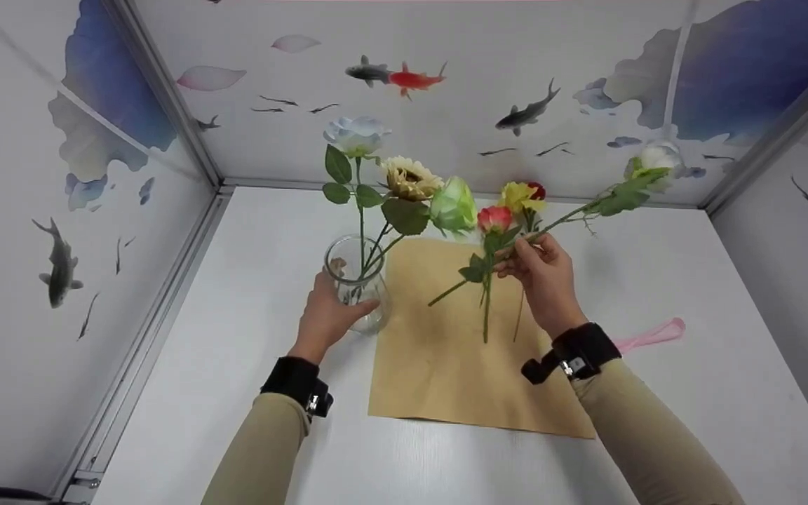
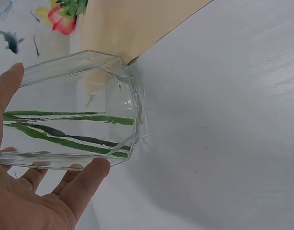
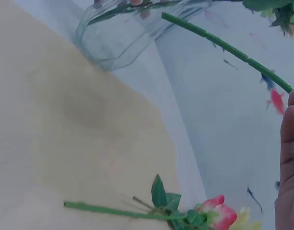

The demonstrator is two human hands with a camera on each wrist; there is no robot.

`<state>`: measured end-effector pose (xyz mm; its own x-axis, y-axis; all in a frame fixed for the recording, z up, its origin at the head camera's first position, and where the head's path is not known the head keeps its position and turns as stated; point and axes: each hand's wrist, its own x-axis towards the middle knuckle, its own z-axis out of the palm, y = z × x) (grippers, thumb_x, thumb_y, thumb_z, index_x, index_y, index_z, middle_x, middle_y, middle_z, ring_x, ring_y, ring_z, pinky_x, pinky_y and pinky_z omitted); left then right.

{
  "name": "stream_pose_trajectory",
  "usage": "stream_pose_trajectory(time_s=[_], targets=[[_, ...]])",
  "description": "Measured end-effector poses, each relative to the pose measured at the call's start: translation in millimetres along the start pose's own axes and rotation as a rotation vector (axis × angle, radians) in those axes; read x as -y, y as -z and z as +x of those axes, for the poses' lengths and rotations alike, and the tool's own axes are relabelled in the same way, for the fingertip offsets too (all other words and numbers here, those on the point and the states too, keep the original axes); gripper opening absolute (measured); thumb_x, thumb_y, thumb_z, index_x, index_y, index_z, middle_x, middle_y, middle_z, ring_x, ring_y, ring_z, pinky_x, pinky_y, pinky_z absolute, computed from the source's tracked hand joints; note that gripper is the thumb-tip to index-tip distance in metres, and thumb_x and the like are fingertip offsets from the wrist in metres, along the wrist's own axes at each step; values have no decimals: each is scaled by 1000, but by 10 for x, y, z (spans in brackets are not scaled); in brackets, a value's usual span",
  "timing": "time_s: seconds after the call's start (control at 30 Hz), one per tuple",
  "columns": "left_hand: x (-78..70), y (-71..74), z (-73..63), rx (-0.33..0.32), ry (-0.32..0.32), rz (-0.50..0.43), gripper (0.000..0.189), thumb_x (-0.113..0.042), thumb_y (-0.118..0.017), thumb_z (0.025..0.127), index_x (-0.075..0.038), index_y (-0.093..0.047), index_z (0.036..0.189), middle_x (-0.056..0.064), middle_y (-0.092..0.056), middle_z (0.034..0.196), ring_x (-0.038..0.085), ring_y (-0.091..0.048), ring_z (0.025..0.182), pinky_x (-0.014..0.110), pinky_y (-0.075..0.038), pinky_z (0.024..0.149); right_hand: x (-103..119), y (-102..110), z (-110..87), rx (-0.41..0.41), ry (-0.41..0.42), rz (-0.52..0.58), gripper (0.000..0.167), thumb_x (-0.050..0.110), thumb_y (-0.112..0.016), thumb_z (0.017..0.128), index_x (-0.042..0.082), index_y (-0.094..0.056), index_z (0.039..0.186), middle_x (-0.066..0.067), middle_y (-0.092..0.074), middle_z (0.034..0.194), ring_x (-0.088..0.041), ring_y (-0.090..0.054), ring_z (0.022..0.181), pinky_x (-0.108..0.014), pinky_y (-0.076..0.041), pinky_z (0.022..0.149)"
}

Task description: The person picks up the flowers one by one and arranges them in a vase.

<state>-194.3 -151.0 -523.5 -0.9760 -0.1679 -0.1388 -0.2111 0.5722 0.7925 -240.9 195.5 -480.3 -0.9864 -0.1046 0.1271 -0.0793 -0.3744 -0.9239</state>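
Nearest the head camera are two khaki sleeves, each ending at a black wrist band. Only the head view records the pink ribbon, lying on the white table to the right of the brown paper, and the dark red flower just behind the yellow flower. The left wrist view adds the stem ends inside the glass vase, close to its base; the right wrist view omits the bloom of the white flower but shows its bare stem tip plainly. Vase is upright, at the left edge of the paper; whether its base touches the table cannot be told. Contents: three stems, bearing a pale blue flower, a cream sunflower and a green flower. Left hand grips the vase, fingers and thumb around it. Right hand holds the white flower's stem in a narrow pinch, bloom to the far right, tip to the near left, beside the red-pink flower
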Motion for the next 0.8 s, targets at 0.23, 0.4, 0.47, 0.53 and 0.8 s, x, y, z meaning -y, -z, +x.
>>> stream_pose_trajectory(time_s=[0.23, 0.4, 0.47, 0.53, 0.8], targets=[[0, -8, -5, 3, 22, 12, 108, -50, -83, 79, -3, -25, 157, 22, -40, 155, 37, -41, 144, 55, -40, 112, 183, -275, -48, 129, 111, 21, 21, 13, -61, 103, -4, -59, 116, -19, -74, 102, -27, -75, 84, -40, -61, 80], [-17, -12, -10, 3, 35, 17, 108, -50, -83, 79, -4, -24, 157, 21, -39, 156, 37, -40, 145, 55, -39, 113, 288, -394, -75, 192, 162, 29, 16, 10, -57, 105, -1, -61, 116, -19, -73, 104, -27, -75, 87, -40, -61, 81], [-23, -14, -10, 2, 37, 16, 107, -49, -84, 79, -5, -25, 157, 20, -39, 157, 36, -40, 145, 55, -39, 113, 320, -434, -86, 209, 175, 38, 16, 8, -55, 105, -3, -60, 116, -21, -73, 105, -29, -75, 88, -41, -60, 83], [-23, -17, -7, 0, 37, 17, 106, -49, -84, 79, -7, -25, 157, 20, -39, 156, 36, -41, 145, 55, -39, 113, 350, -481, -99, 214, 184, 36, 18, 6, -55, 105, -7, -59, 117, -22, -72, 106, -30, -75, 89, -42, -60, 84], [-21, -37, 10, 0, 42, 24, 107, -49, -84, 79, -6, -25, 157, 21, -40, 156, 37, -41, 144, 56, -40, 112, 439, -724, -173, 146, 211, -118, 34, 15, -63, 102, -13, -55, 121, -26, -71, 109, -33, -75, 91, -45, -60, 84]])
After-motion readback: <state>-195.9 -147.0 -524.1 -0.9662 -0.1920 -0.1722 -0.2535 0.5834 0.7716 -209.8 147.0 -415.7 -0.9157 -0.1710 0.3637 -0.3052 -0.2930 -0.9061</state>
